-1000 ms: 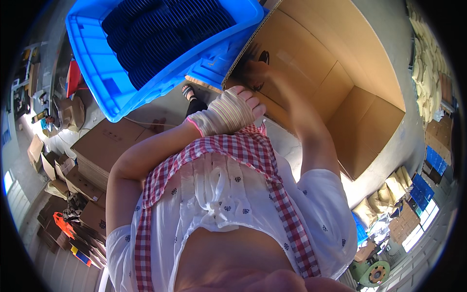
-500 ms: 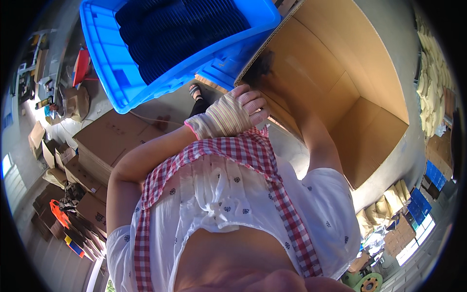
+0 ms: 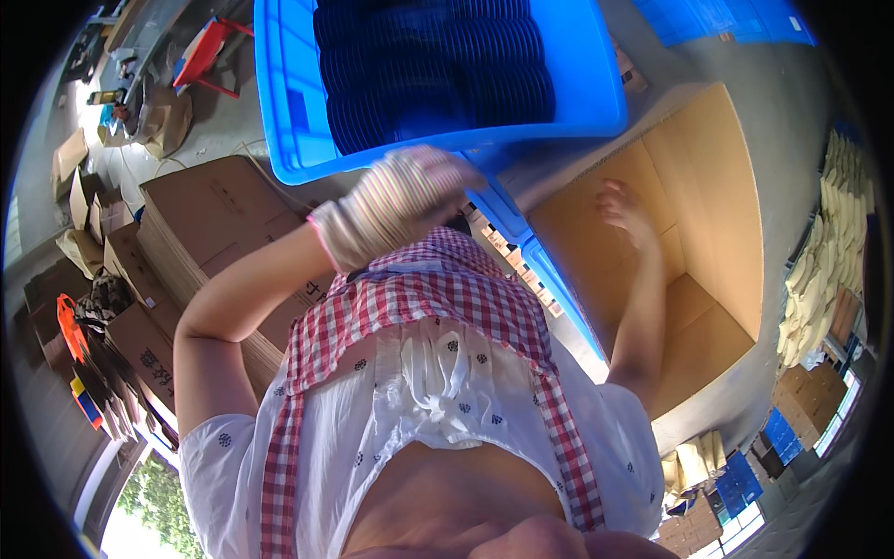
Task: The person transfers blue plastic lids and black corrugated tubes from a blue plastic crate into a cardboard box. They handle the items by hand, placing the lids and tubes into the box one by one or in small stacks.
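Note:
My left hand (image 3: pixel 410 194), in a striped fingerless glove, hovers just below the near rim of a blue plastic crate (image 3: pixel 447 140). Its fingers are smeared by motion, so their pose and anything in them stay unclear. Rows of thin black round discs (image 3: pixel 433 70) stand on edge, packed close together in the crate. To the right, my bare right hand (image 3: pixel 628 211) reaches inside an open cardboard box (image 3: pixel 717 186). The fingers there are apart and nothing shows in them. Part of the box's inside is hidden by my right arm.
More blue crates (image 3: pixel 507 210) stand beneath and beside the box. Flattened cardboard (image 3: pixel 219 200) is stacked at my left. A red chair (image 3: pixel 203 56) is at the far left, and pale bags (image 3: pixel 819 252) are piled at the far right.
My left hand has moved left and blurs with motion. My right hand has lifted away from a dark patch at the box's left wall. With the view turned, crate and box appear further right.

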Demonstrator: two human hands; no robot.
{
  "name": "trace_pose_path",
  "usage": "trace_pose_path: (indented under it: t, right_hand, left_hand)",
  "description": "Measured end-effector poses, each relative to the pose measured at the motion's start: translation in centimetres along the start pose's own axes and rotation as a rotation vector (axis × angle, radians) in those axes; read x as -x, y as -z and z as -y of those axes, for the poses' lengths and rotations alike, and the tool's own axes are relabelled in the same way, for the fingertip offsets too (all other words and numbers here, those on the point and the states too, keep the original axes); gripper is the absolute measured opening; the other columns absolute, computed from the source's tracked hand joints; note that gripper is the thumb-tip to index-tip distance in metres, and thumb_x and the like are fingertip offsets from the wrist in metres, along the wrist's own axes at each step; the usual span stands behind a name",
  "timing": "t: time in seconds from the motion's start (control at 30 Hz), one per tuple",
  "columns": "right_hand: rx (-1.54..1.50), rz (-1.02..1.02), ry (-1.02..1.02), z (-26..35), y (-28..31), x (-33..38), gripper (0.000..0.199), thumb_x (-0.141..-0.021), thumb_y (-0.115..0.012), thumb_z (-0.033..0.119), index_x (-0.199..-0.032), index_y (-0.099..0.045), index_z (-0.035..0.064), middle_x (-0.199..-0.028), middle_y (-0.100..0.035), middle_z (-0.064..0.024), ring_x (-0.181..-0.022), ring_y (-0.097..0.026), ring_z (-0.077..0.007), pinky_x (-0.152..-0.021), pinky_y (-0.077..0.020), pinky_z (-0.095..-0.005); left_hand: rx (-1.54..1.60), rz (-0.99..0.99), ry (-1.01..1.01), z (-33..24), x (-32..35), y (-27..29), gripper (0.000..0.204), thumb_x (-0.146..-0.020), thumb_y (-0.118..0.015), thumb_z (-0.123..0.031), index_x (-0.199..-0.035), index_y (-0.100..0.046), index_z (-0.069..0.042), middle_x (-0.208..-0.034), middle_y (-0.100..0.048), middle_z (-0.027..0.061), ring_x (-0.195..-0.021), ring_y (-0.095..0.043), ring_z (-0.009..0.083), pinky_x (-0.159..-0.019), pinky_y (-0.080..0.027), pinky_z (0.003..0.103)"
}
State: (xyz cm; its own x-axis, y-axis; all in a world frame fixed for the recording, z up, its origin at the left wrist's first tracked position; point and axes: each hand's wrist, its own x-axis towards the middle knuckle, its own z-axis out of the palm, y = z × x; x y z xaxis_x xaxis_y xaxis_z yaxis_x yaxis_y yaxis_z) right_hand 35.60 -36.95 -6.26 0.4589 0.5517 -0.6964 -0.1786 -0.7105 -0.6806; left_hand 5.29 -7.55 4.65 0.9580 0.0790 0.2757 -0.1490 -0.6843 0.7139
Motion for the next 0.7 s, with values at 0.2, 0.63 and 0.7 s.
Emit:
trace_pose_path:
  t: [0.2,0.63,0.7]
  right_hand:
    - [0.076,-0.021,0.288,18.8,-0.4,8.9,0.028,-0.098,-0.047,0.027,-0.111,-0.061,0.0063,-0.084,-0.064,-0.0057,-0.076,-0.062,-0.0123,-0.069,-0.0509,-0.0260]
    - [1.154,0.115,0.050,17.6,-18.5,-21.2,0.055,-0.081,-0.068,0.032,-0.124,-0.053,0.0023,-0.119,-0.060,-0.0231,-0.112,-0.057,-0.0380,-0.094,-0.0464,-0.0435]
    - [1.164,0.026,-0.018,17.4,-19.9,-21.2,0.055,-0.081,-0.068,0.033,-0.123,-0.052,0.0030,-0.117,-0.061,-0.0224,-0.111,-0.058,-0.0375,-0.093,-0.0465,-0.0449]
  left_hand:
    - [0.258,0.144,0.636,9.1,-2.9,4.0,0.041,-0.090,-0.057,-0.012,-0.130,-0.047,-0.005,-0.111,-0.064,0.0144,-0.103,-0.063,0.0263,-0.088,-0.051,0.033]
    - [-0.166,0.995,0.402,21.4,-5.9,-10.1,0.034,-0.088,-0.055,-0.014,-0.123,-0.059,-0.011,-0.128,-0.050,0.0174,-0.119,-0.052,0.0326,-0.096,-0.047,0.036]
    - [-0.125,0.938,0.426,22.1,-5.4,-9.8,0.034,-0.089,-0.055,-0.013,-0.122,-0.059,-0.012,-0.131,-0.048,0.0181,-0.120,-0.052,0.0322,-0.097,-0.047,0.036]
